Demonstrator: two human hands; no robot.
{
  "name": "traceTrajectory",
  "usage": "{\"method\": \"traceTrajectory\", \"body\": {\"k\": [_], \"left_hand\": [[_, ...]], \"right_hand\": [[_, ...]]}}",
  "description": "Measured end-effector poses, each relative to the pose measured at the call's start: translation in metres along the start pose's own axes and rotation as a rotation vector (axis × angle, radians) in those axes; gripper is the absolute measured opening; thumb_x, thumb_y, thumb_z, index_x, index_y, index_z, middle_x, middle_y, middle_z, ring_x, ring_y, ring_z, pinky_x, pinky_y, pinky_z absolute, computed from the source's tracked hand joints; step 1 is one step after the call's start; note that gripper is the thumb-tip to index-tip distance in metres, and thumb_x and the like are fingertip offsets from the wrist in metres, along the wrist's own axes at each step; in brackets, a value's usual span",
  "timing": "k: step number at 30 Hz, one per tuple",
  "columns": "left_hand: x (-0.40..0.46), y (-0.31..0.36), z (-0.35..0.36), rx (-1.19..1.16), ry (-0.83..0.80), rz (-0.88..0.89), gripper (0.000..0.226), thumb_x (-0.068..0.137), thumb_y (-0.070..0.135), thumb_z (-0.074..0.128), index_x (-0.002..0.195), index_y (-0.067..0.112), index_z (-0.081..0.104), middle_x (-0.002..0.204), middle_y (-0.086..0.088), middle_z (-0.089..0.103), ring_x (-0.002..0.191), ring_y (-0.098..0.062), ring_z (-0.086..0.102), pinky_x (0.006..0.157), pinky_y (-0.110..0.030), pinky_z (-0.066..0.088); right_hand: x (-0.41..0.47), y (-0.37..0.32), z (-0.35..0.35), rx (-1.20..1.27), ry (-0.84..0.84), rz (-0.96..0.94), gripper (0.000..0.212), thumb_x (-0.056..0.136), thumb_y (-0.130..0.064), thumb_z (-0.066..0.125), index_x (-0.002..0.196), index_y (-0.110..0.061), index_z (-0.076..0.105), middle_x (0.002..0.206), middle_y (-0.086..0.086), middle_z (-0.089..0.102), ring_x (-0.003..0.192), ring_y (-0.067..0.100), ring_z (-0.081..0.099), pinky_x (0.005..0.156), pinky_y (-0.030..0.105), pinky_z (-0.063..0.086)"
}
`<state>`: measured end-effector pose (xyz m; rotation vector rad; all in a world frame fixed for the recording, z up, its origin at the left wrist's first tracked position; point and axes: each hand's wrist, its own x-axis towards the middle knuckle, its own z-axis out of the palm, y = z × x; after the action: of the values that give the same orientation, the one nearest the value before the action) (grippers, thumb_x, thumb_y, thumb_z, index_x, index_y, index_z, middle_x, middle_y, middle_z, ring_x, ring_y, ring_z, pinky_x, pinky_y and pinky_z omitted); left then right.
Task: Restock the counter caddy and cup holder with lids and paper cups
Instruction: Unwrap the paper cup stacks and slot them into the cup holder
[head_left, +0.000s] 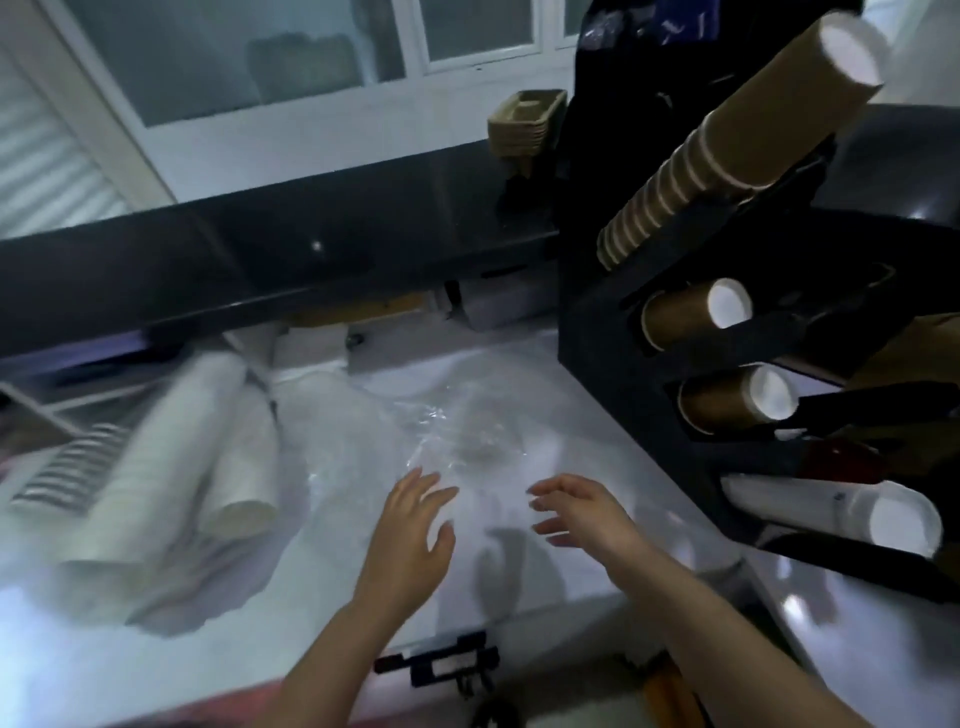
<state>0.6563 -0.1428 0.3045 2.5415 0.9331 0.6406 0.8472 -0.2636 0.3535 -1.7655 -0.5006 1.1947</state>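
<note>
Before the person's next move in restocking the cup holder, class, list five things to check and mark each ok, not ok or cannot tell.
1. Left hand empty and open: ok.
2. Right hand empty and open: ok.
3. Spare white cup stacks on the counter within reach: ok.
4. Clear plastic wrap out of the way: not ok, it lies ahead of both hands.
5. Cup holder has room in the brown cup slot: cannot tell.

Both hands, left hand (410, 540) and right hand (582, 512), empty, fingers spread over clear plastic wrap (457, 426) on counter (571, 587); cup holder (649, 332) right, brown cups (727, 156) stacked
</note>
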Motion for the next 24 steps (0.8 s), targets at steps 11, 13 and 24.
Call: {"method": "traceTrajectory", "body": {"k": [11, 13, 24], "left_hand": [[-0.055, -0.027, -0.055, 0.350, 0.137, -0.414, 0.084, 0.079, 0.051, 0.064, 0.150, 0.022, 0.031, 0.157, -0.019, 0.021, 0.144, -0.040, 0.017, 0.116, -0.049, 0.013], [-0.055, -0.037, -0.060, 0.325, -0.018, -0.560, 0.102, 0.081, 0.056, 0.063, 0.155, 0.025, -0.001, 0.160, -0.018, 0.001, 0.145, -0.038, 0.015, 0.115, -0.045, 0.021], [-0.072, -0.104, -0.094, 0.149, -0.401, -0.430, 0.042, 0.092, 0.014, 0.037, 0.131, 0.020, 0.051, 0.122, -0.004, 0.062, 0.109, -0.022, 0.059, 0.088, -0.030, 0.048]], "right_hand": [[-0.014, -0.001, 0.101, -0.104, -0.184, 0.028, 0.024, 0.094, -0.017, 0.053, 0.117, -0.018, 0.060, 0.110, 0.006, 0.063, 0.092, 0.026, 0.068, 0.082, 0.033, 0.054], [-0.015, -0.001, 0.115, -0.101, -0.177, 0.054, 0.026, 0.093, -0.017, 0.053, 0.119, -0.016, 0.059, 0.112, 0.007, 0.063, 0.088, 0.026, 0.068, 0.080, 0.034, 0.054], [-0.032, 0.002, 0.192, 0.005, -0.122, 0.103, 0.053, 0.093, -0.036, 0.059, 0.138, -0.015, 0.041, 0.129, 0.007, 0.052, 0.086, 0.027, 0.072, 0.077, 0.034, 0.059]]}}
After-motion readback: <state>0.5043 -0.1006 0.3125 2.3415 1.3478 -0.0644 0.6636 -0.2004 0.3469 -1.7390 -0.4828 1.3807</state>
